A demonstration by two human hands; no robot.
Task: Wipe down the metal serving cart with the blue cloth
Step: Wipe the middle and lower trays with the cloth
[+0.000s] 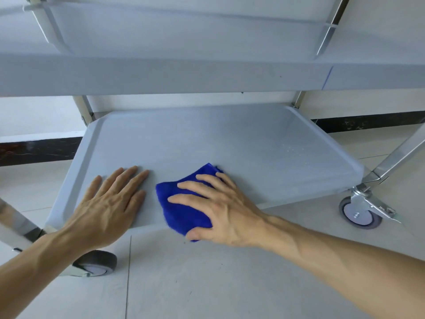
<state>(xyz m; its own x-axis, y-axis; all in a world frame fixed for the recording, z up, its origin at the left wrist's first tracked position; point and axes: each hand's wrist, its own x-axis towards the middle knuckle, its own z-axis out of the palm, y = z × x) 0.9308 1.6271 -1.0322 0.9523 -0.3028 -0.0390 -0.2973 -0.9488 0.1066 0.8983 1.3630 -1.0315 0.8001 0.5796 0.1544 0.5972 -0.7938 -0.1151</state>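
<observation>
The metal serving cart's bottom shelf (230, 143) fills the middle of the view, with a higher shelf (161, 74) above it. A bunched blue cloth (181, 208) lies on the shelf's near edge. My right hand (220, 208) presses down on the cloth, fingers spread over its top and the thumb curled under its near side. My left hand (110, 203) rests flat on the shelf just left of the cloth, fingers straight and together.
Caster wheels stand at the near left (96, 264) and at the right (361, 212), the right one with a brake lever. Slanted metal legs (400, 155) frame the shelf. Pale floor tiles (207, 284) lie below, and a dark skirting strip (368, 123) runs along the wall.
</observation>
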